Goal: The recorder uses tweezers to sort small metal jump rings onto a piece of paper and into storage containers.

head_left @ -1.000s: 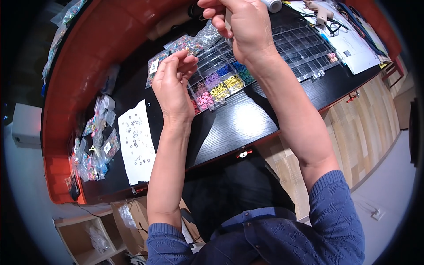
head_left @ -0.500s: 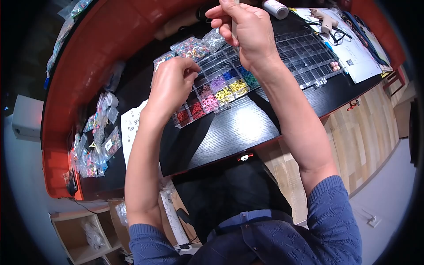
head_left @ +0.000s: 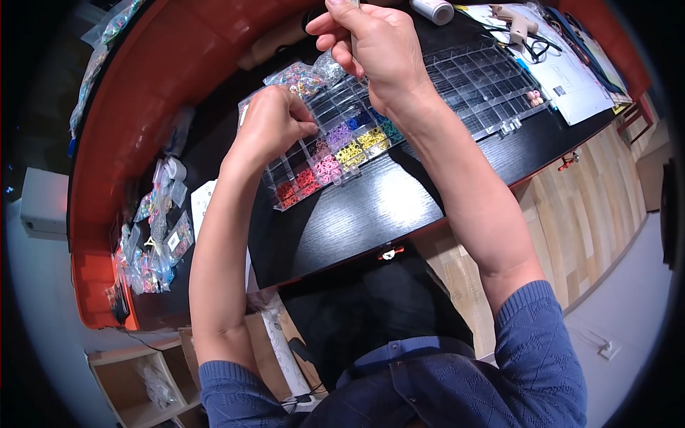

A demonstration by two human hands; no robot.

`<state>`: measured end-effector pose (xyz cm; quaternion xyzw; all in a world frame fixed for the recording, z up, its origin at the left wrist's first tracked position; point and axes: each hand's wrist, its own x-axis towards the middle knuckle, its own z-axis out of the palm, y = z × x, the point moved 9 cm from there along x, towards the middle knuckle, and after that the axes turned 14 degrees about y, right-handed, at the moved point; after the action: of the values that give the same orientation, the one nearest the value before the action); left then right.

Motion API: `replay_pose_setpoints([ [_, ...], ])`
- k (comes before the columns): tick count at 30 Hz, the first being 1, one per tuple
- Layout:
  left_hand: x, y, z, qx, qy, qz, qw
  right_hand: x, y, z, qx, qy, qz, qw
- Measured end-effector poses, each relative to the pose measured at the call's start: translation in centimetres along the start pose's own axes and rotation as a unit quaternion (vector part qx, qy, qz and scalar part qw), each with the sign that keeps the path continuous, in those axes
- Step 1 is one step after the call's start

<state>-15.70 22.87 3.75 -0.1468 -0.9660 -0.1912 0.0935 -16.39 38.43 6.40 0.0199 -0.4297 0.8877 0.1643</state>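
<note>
A clear plastic compartment box (head_left: 464, 89) lies open on the dark desk. Its near-left cells hold small open rings in red (head_left: 285, 193), pink (head_left: 327, 169), yellow (head_left: 372, 138), purple (head_left: 338, 135), blue and green. Over the left end of the box is my left hand (head_left: 267, 125), thumb and fingers pressed together; whatever they pinch is too small to make out. Raised higher, my right hand (head_left: 389, 57) is closed around a slender pale thing, mostly hidden by the fingers and cut by the upper edge.
Bags of colourful beads (head_left: 296, 77) lie behind the box. More small plastic bags (head_left: 153, 250) crowd the desk's left end. A glue gun (head_left: 519, 25) with a black cord rests on white papers (head_left: 581, 93) at far right, near a white cylinder (head_left: 433, 10). Red panels (head_left: 171, 78) border the desk.
Both hands appear slightly further left, and the desk and box have shifted left in the picture too. Left fingers stay pinched; the right hand keeps its grip.
</note>
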Motion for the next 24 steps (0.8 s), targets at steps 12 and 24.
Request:
replay_pose_setpoints([
  [12,-0.9,0.5,-2.8,-0.082,0.003,-0.027,0.996,0.0,-0.4,-1.0,-0.009,0.019,0.019,1.000],
  [24,-7.5,-4.0,-9.5,-0.088,0.140,-0.060,0.984,-0.1,-1.1,-0.9,-0.044,0.028,-0.010,0.999],
])
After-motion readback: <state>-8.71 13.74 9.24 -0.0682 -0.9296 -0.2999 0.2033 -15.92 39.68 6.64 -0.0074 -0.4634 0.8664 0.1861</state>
